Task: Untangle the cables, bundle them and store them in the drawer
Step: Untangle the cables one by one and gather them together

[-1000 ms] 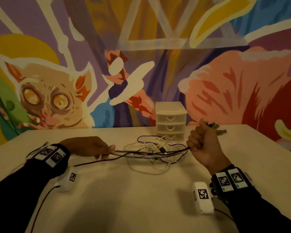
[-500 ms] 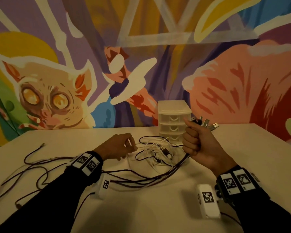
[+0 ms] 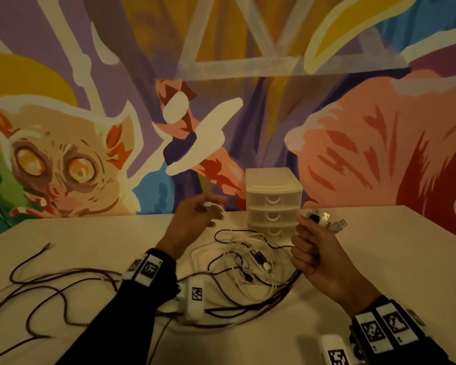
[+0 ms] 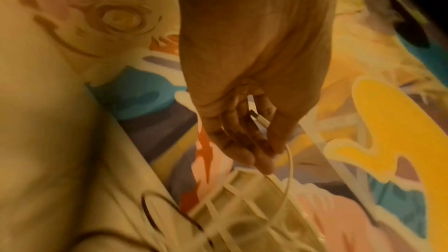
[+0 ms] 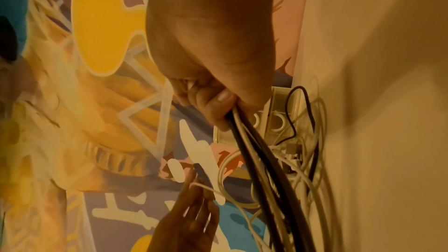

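Head view looks down on a pale table (image 3: 95, 233) pushed against a painted mural wall (image 3: 63, 159), with cables strewn across it. The right hand (image 3: 313, 248) is raised above the table toward the far edge, fist closed around a bunch of cable ends (image 3: 324, 219); several plugs, some metal USB ones, stick out above the thumb. From the bottom of that fist a sheaf of dark and white leads drops to the table; the right wrist view shows them side by side, dark ones thicker, leaving between the curled fingers (image 5: 213, 106). The dark cables (image 3: 63, 283) run in long loose curves toward the left edge and near edge, one tip lying alone near the left side. The white cables (image 3: 237, 248) sit in a tangled heap of loops just in front of the drawer unit (image 3: 273, 198), mixed with thin dark strands.

The left hand (image 3: 195, 214) is lifted left of the drawer unit, pinching a white cable plug (image 4: 260, 121) between thumb and fingertips, its lead curving down into the heap. The drawer unit, translucent plastic with three shut drawers, stands at the far edge against the wall.
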`<state>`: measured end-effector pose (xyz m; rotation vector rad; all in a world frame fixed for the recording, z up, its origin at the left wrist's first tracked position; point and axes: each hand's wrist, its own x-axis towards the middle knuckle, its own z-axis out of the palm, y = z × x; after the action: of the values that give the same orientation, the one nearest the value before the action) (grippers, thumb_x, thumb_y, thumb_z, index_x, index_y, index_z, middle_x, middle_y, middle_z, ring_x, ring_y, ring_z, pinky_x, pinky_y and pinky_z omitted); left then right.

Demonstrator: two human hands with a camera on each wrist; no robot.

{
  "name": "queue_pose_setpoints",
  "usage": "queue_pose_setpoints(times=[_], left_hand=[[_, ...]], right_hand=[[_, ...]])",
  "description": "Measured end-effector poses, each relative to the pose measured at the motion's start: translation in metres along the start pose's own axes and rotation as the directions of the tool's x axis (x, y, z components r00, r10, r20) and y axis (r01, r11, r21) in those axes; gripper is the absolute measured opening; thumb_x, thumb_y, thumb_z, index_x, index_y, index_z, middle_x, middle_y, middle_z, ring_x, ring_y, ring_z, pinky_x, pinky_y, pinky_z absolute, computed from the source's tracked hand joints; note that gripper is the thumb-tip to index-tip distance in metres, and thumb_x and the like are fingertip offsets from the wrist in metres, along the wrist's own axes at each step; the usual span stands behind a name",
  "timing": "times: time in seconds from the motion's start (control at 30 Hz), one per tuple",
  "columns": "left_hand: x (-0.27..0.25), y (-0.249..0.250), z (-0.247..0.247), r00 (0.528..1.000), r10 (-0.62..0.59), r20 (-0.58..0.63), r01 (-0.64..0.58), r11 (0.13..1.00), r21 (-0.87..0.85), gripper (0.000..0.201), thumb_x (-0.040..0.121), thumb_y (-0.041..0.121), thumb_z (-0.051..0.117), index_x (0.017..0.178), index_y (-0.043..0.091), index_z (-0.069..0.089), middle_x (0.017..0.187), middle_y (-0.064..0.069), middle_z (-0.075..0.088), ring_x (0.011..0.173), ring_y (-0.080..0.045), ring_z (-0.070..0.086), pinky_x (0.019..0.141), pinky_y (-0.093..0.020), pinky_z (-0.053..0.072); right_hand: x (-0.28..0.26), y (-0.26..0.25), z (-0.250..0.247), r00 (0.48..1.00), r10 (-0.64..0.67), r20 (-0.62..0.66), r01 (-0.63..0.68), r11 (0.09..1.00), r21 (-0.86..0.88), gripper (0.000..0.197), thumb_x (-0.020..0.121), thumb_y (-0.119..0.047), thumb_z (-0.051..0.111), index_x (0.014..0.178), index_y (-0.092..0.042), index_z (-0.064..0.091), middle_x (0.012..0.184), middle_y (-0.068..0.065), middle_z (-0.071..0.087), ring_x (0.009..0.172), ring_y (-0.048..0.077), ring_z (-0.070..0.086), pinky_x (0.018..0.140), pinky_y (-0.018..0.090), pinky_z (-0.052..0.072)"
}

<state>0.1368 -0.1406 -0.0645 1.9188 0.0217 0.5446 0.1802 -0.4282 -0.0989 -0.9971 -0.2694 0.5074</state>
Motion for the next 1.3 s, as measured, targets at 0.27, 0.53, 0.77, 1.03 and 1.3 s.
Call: queue_pose_setpoints(times=[0.27, 0.53, 0.77, 1.03, 1.3], left_hand=[[-0.011, -0.016, 0.059, 0.927, -0.127, 0.353, 0.354, 0.613, -0.707, 0.056, 0.092, -0.013, 0.037, 0.140, 0.000, 0.063, 0.114, -0.019, 0.071, 0.090, -0.033, 0.073, 0.078, -0.039, 0.060], [-0.019, -0.031, 0.072, 0.938, -0.082, 0.336, 0.298, 0.685, -0.665, 0.037, 0.109, 0.007, 0.052, 0.146, 0.011, 0.054, 0.110, -0.011, 0.077, 0.060, -0.018, 0.060, 0.060, -0.027, 0.053], [-0.031, -0.026, 0.084, 0.950, -0.037, 0.310, 0.164, 0.904, -0.395, 0.015, 0.106, 0.021, 0.064, 0.107, 0.012, 0.077, 0.093, -0.008, 0.081, 0.047, -0.007, 0.047, 0.049, -0.019, 0.040], [-0.036, -0.019, 0.091, 0.969, -0.057, 0.241, 0.145, 0.919, -0.366, 0.013, 0.106, 0.022, 0.066, 0.108, 0.015, 0.076, 0.076, 0.000, 0.073, 0.049, -0.001, 0.048, 0.048, -0.015, 0.036], [-0.036, -0.019, 0.090, 0.955, -0.070, 0.288, 0.163, 0.935, -0.316, 0.021, 0.105, 0.029, 0.067, 0.115, 0.013, 0.077, 0.077, -0.004, 0.070, 0.052, -0.004, 0.049, 0.050, -0.016, 0.037]], right_hand=[[0.006, 0.006, 0.000, 0.997, 0.001, -0.078, -0.004, 1.000, -0.027, 0.048, 0.100, -0.038, 0.066, 0.065, -0.020, 0.040, 0.059, -0.002, 0.013, 0.045, 0.013, 0.010, 0.046, 0.032, 0.009], [0.008, 0.012, -0.001, 0.994, -0.028, -0.103, 0.026, 0.999, -0.020, 0.039, 0.096, -0.037, 0.068, 0.068, -0.018, 0.048, 0.059, -0.004, 0.014, 0.048, 0.013, 0.007, 0.045, 0.031, 0.009], [0.010, 0.022, -0.005, 0.991, -0.066, -0.115, 0.052, 0.991, -0.120, 0.034, 0.086, -0.031, 0.084, 0.105, -0.013, 0.063, 0.061, -0.005, 0.015, 0.047, 0.010, 0.012, 0.041, 0.025, 0.016], [-0.006, 0.021, 0.005, 0.985, -0.122, -0.126, 0.076, 0.945, -0.320, 0.036, 0.093, -0.030, 0.083, 0.059, -0.031, 0.071, 0.064, -0.003, 0.018, 0.053, 0.013, 0.015, 0.058, 0.037, 0.012], [-0.001, 0.025, 0.000, 0.982, -0.111, -0.154, 0.059, 0.951, -0.305, 0.036, 0.093, -0.028, 0.084, 0.114, 0.001, 0.075, 0.063, -0.003, 0.019, 0.052, 0.013, 0.018, 0.051, 0.031, 0.017]])
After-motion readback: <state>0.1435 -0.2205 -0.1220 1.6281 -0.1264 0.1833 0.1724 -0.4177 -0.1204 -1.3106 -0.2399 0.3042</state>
